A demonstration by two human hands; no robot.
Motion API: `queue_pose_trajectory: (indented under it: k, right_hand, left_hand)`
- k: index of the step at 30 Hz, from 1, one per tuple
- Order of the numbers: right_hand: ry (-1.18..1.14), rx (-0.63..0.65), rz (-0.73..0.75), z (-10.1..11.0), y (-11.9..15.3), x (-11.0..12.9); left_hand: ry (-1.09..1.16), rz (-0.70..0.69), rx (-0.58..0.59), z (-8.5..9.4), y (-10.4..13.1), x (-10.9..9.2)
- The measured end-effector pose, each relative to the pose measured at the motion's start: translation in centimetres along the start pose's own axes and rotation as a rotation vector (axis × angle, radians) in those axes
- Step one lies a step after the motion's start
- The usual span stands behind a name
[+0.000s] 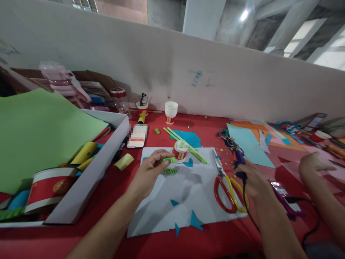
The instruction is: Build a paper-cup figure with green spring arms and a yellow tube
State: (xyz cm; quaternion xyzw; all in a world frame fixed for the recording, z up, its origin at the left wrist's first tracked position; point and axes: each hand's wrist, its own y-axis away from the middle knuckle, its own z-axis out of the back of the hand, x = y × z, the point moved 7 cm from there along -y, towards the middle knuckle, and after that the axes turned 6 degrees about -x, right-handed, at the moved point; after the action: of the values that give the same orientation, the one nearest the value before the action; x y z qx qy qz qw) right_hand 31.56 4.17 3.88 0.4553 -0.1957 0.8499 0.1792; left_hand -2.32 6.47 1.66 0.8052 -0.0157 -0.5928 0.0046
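Note:
My left hand [155, 166] pinches a green pleated paper strip [168, 159] between thumb and fingers. A second green pleated strip [170, 171] lies just under it on the white sheet [151, 216]. Right beside those fingertips stands an upright red and white paper cup [180, 151] with a bit of green paper on top. My right hand [249, 174] is wrapped round a dark blue corded glue gun [239, 160], whose tip points away from me. Between my hands lie large scissors [225, 183] with one red and one yellow handle, blades slightly apart.
Flat green strips [188, 145] and blue paper scraps [196, 220] lie around the cup. A white box [91, 187] of craft pieces stands left, and stacked cups [171, 112] at the back. Another person's hand [312, 166] rests near pink paper, beside a purple corded device [287, 199].

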Motion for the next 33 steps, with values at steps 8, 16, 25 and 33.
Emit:
queue_pose_trajectory:
  k: [8,16,25,33]
  right_hand:
    - [-0.638,0.343,-0.201,-5.4,8.5,4.4]
    - [-0.270,0.424,0.110,-6.1,10.7,6.2]
    - [-0.263,0.435,0.170,-6.5,11.4,6.9]
    - [-0.244,0.425,0.149,-6.7,11.3,6.5]
  left_hand:
    - [0.030,0.051,-0.046,0.5,-0.4,0.5]
    - [0.065,0.072,0.007,0.2,-0.4,1.1]
    - [0.062,0.080,0.006,0.0,-0.2,0.9]
    - [0.035,0.073,0.002,0.0,-0.2,0.8]
